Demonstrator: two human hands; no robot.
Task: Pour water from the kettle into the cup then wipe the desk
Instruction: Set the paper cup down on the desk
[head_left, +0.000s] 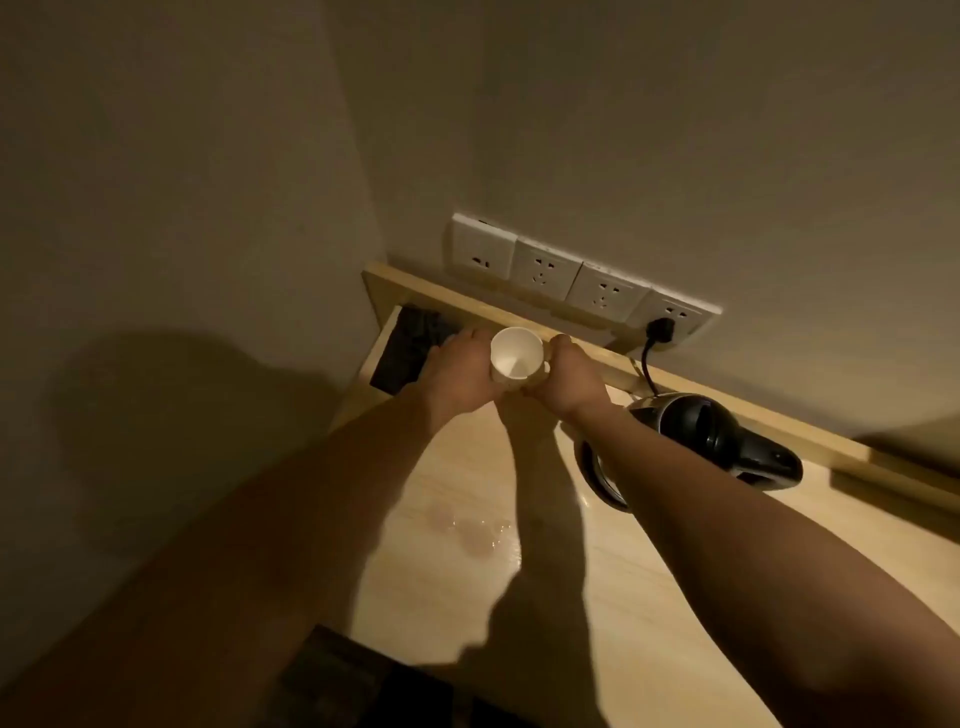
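A white cup (515, 358) is held above the far part of the wooden desk (649, 597), its mouth tipped toward me. My left hand (460, 376) grips its left side and my right hand (569, 382) grips its right side. The black and steel kettle (696, 441) stands on the desk to the right, just beyond my right forearm, with its handle pointing right. A small puddle of water (478, 530) glistens on the desk below my arms.
A row of white wall sockets (576, 275) sits behind the desk, with a black plug (660, 328) and cord in the rightmost one. A dark mat or cloth (410, 345) lies at the desk's far left corner. A raised wooden ledge (753, 415) runs along the wall.
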